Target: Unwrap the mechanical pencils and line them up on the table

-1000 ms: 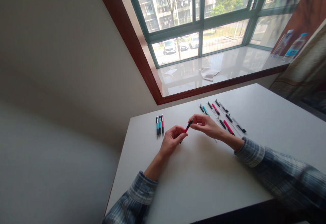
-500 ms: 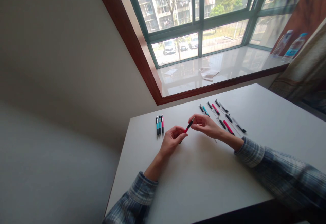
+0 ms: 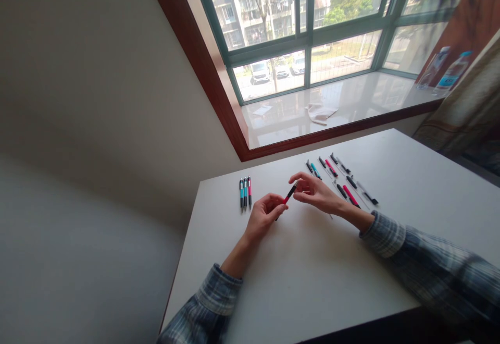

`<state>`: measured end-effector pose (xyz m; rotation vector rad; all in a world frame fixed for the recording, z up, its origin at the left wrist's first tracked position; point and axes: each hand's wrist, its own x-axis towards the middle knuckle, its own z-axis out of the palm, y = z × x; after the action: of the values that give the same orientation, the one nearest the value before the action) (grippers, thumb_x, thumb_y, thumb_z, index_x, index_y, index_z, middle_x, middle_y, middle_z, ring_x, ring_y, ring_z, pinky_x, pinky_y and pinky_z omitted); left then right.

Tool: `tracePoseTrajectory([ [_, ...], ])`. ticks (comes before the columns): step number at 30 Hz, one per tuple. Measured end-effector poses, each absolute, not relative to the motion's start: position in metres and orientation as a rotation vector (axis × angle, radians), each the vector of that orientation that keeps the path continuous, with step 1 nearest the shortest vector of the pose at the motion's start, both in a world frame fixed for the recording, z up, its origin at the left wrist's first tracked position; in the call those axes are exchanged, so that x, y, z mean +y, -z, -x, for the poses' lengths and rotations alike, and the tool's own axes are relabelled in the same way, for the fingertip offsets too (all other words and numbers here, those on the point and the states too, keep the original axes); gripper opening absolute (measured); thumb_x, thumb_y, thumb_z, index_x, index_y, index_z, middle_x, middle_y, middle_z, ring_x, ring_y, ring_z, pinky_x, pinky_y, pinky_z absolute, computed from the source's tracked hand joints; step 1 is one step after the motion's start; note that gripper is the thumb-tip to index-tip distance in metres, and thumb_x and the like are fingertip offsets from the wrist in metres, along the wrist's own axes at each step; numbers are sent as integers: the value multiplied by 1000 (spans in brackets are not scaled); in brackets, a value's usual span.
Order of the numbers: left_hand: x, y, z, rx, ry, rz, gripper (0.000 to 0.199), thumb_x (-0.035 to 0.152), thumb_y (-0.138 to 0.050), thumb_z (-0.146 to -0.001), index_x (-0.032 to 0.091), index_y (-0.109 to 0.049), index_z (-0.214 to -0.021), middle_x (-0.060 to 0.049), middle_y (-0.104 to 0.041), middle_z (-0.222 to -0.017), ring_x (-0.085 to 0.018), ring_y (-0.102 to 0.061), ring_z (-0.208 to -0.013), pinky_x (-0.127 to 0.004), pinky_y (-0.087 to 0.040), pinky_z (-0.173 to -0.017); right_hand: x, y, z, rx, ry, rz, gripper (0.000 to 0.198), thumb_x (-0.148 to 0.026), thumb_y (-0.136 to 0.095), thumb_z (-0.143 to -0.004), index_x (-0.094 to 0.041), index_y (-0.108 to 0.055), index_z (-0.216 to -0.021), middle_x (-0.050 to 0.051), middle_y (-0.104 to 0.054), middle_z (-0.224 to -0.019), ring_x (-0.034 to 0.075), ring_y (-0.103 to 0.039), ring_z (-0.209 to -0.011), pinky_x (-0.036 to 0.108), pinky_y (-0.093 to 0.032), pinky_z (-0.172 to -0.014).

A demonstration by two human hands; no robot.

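A pen with a pink-red and black barrel [image 3: 290, 193] is tilted above the table, its end pointing up and to the right. My left hand [image 3: 264, 213] pinches its lower part between thumb and fingers. At the upper end, my right hand [image 3: 317, 193] has its thumb and index finger curved around the pen; the exact contact is hard to make out. Left of my hands, three pens [image 3: 245, 194] lie side by side, two blue and one red. Beyond my right hand are pen parts in loose rows, among them a pink barrel [image 3: 351, 196], a blue barrel [image 3: 315, 170] and a black piece [image 3: 351, 181].
The white table [image 3: 312, 281] meets a wall at the left. Behind it, a window sill [image 3: 281, 130] holds a crumpled cloth [image 3: 321, 113], a paper piece [image 3: 261, 110] and plastic bottles [image 3: 452, 73]. A curtain [image 3: 449, 117] hangs at the right.
The index finger of my right hand has lifted slightly at the pen's upper end. My left hand and the pen have stayed almost still.
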<state>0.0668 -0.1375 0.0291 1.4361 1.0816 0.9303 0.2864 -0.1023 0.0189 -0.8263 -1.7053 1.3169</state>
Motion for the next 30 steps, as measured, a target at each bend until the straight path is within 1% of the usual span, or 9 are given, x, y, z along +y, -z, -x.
tracePoseTrajectory([
  [2, -138, -29, -67, 1077, -933, -1431, 25, 40, -78, -83, 17, -72, -91, -6, -71, -90, -17, -62, -79, -27, -47, -73, -103, -20, -286, -1724, -1317, 800, 25, -38, -67, -93, -22, -65, -112, -1, -62, -79, 16, -58, -72, 28, -44, -63],
  [5, -137, -28, -67, 1073, -932, -1430, 25, 39, -78, -84, 17, -72, -91, -6, -71, -90, -17, -62, -80, -27, -48, -74, -103, -20, -286, -1738, -1272, 837, 23, -42, -69, -92, -20, -65, -96, 1, -62, -80, 16, -56, -72, 28, -43, -62],
  [9, -136, -26, -66, 1087, -935, -1440, 26, 41, -78, -83, 17, -72, -92, -7, -72, -89, -17, -62, -80, -28, -48, -74, -103, -20, -287, -1712, -1287, 852, 32, -46, -70, -91, -22, -62, -111, -2, -60, -76, 15, -55, -69, 27, -42, -60],
  [13, -135, -27, -66, 1090, -924, -1446, 27, 42, -78, -83, 17, -72, -92, -7, -73, -91, -18, -63, -80, -28, -48, -74, -102, -19, -287, -1718, -1264, 865, 31, -49, -73, -88, -21, -63, -98, -1, -60, -73, 15, -55, -67, 27, -41, -58],
  [17, -136, -27, -66, 1089, -932, -1448, 27, 41, -78, -83, 17, -73, -93, -7, -73, -90, -18, -64, -81, -28, -49, -76, -102, -18, -287, -1711, -1295, 847, 35, -50, -73, -88, -22, -63, -108, -2, -60, -72, 16, -56, -67, 27, -42, -58],
  [20, -136, -27, -66, 1079, -927, -1449, 27, 42, -78, -84, 17, -73, -93, -8, -74, -92, -19, -66, -83, -29, -50, -77, -102, -17, -287, -1729, -1275, 858, 32, -51, -71, -90, -21, -65, -96, 0, -61, -74, 15, -55, -66, 28, -40, -57],
  [24, -136, -26, -66, 1087, -932, -1452, 27, 42, -78, -83, 17, -73, -94, -8, -74, -93, -20, -66, -84, -30, -51, -78, -102, -18, -288, -1726, -1260, 847, 31, -49, -72, -90, -22, -66, -103, 0, -63, -77, 15, -56, -67, 28, -42, -59],
  [27, -136, -26, -66, 1080, -933, -1447, 26, 41, -78, -84, 17, -73, -94, -8, -74, -93, -19, -66, -83, -30, -51, -78, -102, -17, -288, -1732, -1268, 848, 32, -52, -71, -90, -20, -67, -95, 1, -65, -77, 16, -58, -67, 28, -43, -59],
  [30, -136, -26, -66, 1090, -937, -1447, 25, 40, -79, -83, 17, -73, -91, -7, -73, -91, -19, -65, -82, -30, -50, -78, -101, -17, -288, -1704, -1278, 856, 36, -51, -74, -88, -21, -67, -105, 0, -65, -76, 16, -58, -67, 28, -43, -59],
])
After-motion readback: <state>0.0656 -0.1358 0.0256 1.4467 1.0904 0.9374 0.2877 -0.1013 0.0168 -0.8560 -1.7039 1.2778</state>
